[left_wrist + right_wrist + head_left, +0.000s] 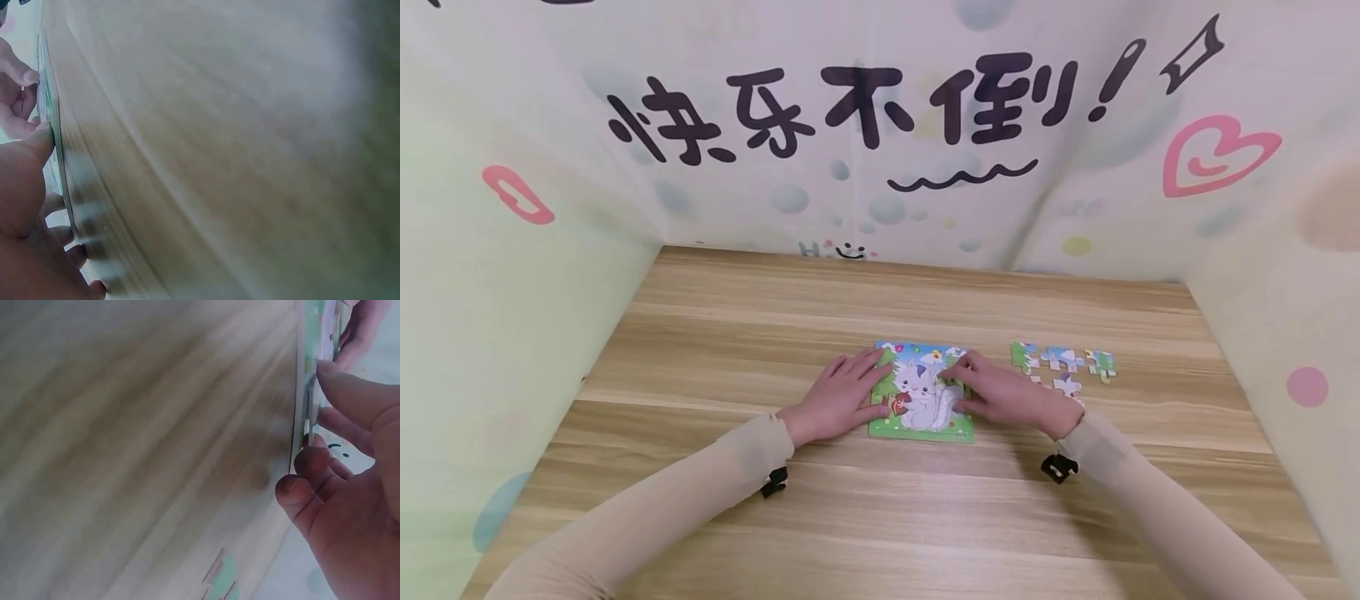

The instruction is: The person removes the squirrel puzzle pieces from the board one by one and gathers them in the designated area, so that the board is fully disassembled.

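Observation:
A jigsaw puzzle board (921,435) with a white squirrel picture lies on the wooden table. My left hand (833,400) rests along its left edge; in the left wrist view the thumb (39,142) lies on the board's near side and the fingertips meet its edge. Over the board's right part, my right hand (1003,392) pinches a puzzle piece (310,415) between thumb and fingers. That piece stands slightly tilted up from the board in the right wrist view. The fingers hide part of its picture.
Several loose puzzle pieces (1063,359) lie to the right of the board, beyond my right hand. The wooden table (895,517) extends all around. A printed cloth (865,200) hangs behind the table and along both sides.

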Available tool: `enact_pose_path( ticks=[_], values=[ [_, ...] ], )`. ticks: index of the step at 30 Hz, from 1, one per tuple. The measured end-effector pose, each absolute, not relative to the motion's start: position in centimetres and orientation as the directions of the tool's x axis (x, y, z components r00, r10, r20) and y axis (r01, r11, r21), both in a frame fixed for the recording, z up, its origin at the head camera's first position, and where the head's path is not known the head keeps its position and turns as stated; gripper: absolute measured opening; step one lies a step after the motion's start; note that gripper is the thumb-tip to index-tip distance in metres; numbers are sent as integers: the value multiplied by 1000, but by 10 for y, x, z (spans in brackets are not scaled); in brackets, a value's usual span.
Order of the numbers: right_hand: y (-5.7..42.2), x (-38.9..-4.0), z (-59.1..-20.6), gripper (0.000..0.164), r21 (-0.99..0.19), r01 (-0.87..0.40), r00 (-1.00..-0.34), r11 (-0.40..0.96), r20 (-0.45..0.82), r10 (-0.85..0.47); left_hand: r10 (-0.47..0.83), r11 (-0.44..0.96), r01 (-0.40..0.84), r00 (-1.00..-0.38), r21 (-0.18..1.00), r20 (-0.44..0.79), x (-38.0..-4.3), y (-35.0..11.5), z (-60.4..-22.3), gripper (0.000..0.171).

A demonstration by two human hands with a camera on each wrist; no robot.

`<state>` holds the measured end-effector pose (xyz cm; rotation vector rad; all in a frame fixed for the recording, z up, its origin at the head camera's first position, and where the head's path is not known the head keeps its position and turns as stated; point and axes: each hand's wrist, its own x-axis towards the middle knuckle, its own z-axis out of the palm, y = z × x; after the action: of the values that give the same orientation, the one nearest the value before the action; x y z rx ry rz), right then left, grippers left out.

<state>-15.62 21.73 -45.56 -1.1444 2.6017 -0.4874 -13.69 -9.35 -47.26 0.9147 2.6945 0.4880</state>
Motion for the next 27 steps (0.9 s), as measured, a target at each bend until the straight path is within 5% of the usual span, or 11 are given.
enact_pose_path(
  ticks=[12, 27],
  values=[
    [217, -152, -455, 49, -294, -732, -635, 614, -33, -772, 624, 748, 540, -770, 386, -133, -137, -94, -473, 73],
    [237, -140, -460, 44, -309, -682, -702, 663, 23, -712, 627, 744, 541, -768, 393, -131, -137, -94, -475, 73]
  ],
)
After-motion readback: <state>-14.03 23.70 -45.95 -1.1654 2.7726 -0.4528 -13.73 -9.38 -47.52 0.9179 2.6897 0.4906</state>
